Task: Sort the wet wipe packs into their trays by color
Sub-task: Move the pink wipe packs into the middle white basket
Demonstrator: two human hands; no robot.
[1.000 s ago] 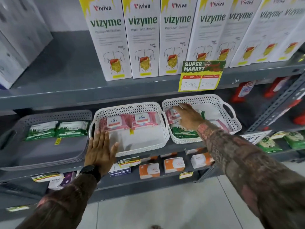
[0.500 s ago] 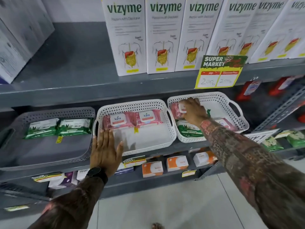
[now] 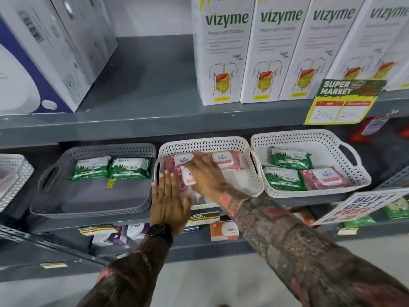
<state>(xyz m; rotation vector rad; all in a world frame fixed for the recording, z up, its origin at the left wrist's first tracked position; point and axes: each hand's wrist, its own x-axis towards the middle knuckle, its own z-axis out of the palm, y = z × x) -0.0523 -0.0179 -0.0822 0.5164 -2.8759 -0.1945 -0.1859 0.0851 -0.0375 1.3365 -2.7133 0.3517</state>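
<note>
right hand (image 3: 207, 173) lies flat on a pink wipe pack (image 3: 188, 177) in the middle white tray (image 3: 256, 185), grip not visible | left hand (image 3: 169, 199) open, fingers spread, on tray front rim | grey tray (image 3: 93, 209): two green packs (image 3: 110, 167) | right white tray (image 3: 358, 180): two green packs, one pink pack (image 3: 325, 177)

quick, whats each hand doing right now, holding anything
Left hand: open, fingers flat on the front rim of the middle white tray, holding nothing.
Right hand: laid over a pink wipe pack in that tray; actual grip cannot be told.
</note>
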